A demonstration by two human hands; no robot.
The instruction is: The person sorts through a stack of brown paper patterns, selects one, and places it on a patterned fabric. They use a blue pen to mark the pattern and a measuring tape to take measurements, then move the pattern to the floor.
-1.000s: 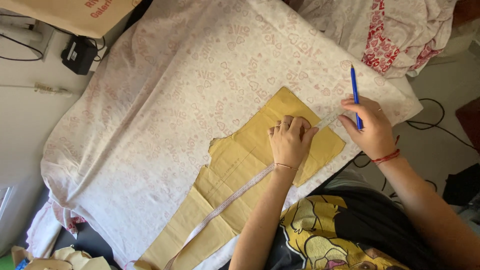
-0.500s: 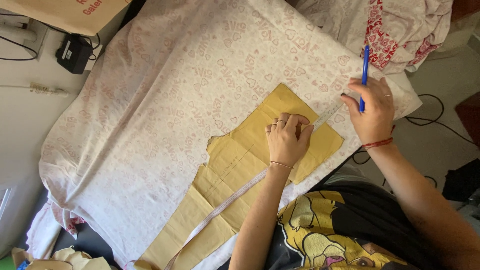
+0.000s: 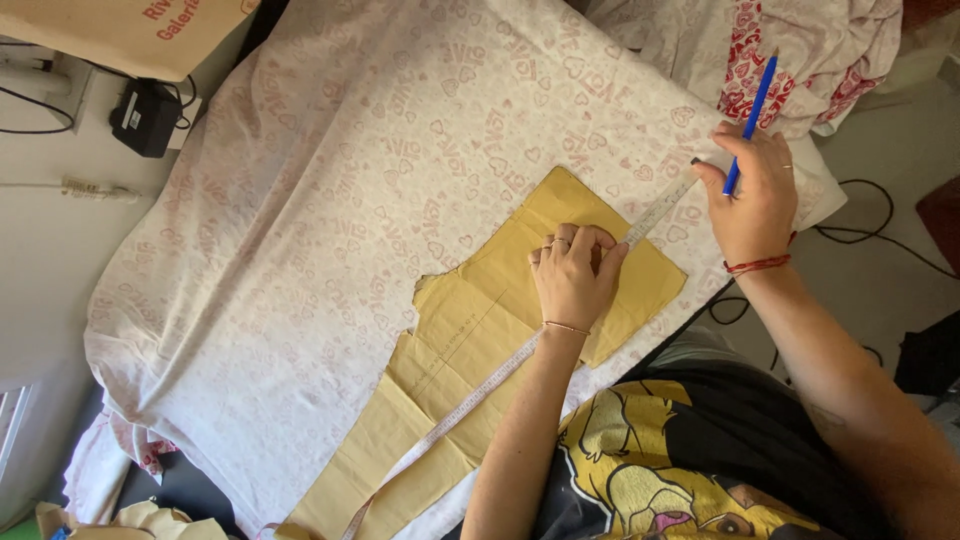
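Left hand (image 3: 572, 275) presses a tape measure (image 3: 480, 385) flat on a tan paper pattern (image 3: 470, 340), its long axis running 7 to 1 o'clock across pink-printed fabric (image 3: 350, 200). Right hand (image 3: 755, 195) pinches the tape's end, gripping a blue pencil (image 3: 752, 105) pointing 1 o'clock.

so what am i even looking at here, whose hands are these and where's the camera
The camera sits on a person's head and looks down at their own two bare hands. No machine is involved. A pale cloth with a pink print covers the work surface, and a yellow-brown paper pattern piece lies on it. The left hand presses a measuring tape flat against the paper. The right hand pulls the tape's far end taut and also has a blue pencil in its grip.
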